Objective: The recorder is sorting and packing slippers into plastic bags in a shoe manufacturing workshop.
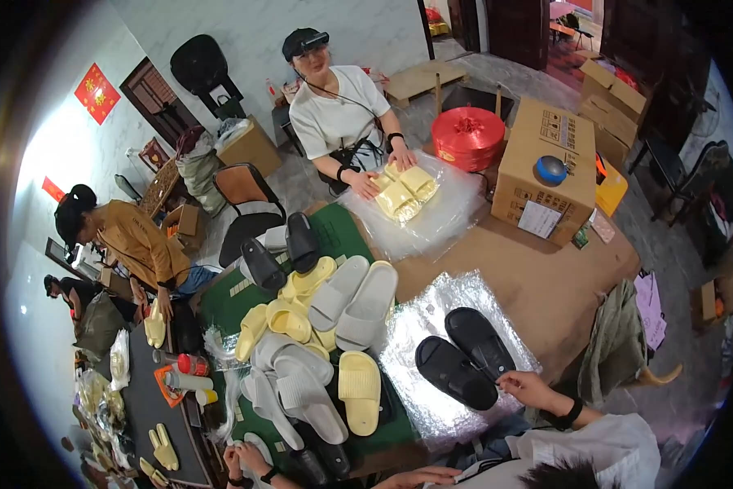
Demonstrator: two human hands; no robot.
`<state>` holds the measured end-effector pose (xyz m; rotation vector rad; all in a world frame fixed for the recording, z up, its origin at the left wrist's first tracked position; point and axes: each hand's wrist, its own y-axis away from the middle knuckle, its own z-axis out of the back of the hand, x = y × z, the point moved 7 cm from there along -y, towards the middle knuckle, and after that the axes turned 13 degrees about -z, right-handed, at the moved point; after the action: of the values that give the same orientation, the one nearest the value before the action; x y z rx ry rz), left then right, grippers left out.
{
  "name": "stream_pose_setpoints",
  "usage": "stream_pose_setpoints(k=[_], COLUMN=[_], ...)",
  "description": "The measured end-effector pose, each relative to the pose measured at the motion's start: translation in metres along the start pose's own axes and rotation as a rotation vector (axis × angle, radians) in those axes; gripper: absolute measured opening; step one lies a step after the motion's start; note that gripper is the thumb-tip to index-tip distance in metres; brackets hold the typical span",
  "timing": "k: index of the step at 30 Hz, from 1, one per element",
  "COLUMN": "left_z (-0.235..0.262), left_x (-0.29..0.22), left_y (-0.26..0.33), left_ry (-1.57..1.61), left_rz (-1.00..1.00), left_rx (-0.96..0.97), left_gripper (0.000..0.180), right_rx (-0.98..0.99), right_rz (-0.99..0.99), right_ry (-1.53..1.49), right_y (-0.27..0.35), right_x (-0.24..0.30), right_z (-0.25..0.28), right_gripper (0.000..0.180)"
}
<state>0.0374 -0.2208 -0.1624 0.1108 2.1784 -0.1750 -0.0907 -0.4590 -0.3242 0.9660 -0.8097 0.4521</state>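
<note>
At the lower left edge, my left hand (233, 463) and my right hand (255, 460) are close together, fingers closed on the end of a light grey slipper (258, 442). Both wrists wear black bands. Beyond them lies a heap of grey slippers (305, 391) and yellow slippers (289, 318) on a green mat (334, 224). A single yellow slipper (359, 391) lies to the right. Two black slippers (464, 359) rest on a silvery sheet (415, 416), where the hand (525, 388) of a co-worker in white touches one.
Across the table, a person presses yellow slippers (403, 191) on clear plastic (456, 216). A carton (545, 167) with a blue tape roll (551, 169) stands at the right, near a red round container (467, 138). Bottles (189, 381) line the dark side table (150, 399).
</note>
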Motion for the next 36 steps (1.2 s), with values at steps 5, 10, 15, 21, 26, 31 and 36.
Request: stream_pose_setpoints(k=[5, 10, 15, 21, 26, 31, 36], left_z=[-0.019, -0.022, -0.027, -0.032, -0.07, -0.113, -0.122], left_x=[0.02, 0.019, 0.036, 0.11, 0.045, -0.01, -0.06], left_y=[-0.005, -0.011, -0.012, -0.028, -0.109, -0.11, -0.124], left_ry=[-0.01, -0.002, 0.027, 0.0, -0.895, -1.378, -1.554], left_rz=[-0.05, -0.07, -0.071, 0.4, -0.154, -0.559, -0.85], left_rx=[-0.041, -0.041, -0.098, 0.072, 0.213, 0.323, -0.056], left_gripper=[0.042, 0.042, 0.043, 0.033, 0.027, 0.03, 0.031], right_rx=[0.055, 0.046, 0.06, 0.113, 1.039, 1.288, 1.254], right_rz=[-0.036, -0.029, -0.011, 0.586, 0.3, 0.328, 0.481], right_ry=[0.073, 0.004, 0.072, 0.376, -0.094, -0.514, -0.285], right_y=[0.002, -0.001, 0.007, 0.015, 0.076, 0.121, 0.151], right_x=[0.008, -0.002, 0.019, 0.09, 0.152, 0.194, 0.199], right_z=[-0.011, -0.01, -0.013, -0.079, -0.133, -0.087, -0.103], right_gripper=[0.016, 0.017, 0.018, 0.022, 0.039, 0.035, 0.045])
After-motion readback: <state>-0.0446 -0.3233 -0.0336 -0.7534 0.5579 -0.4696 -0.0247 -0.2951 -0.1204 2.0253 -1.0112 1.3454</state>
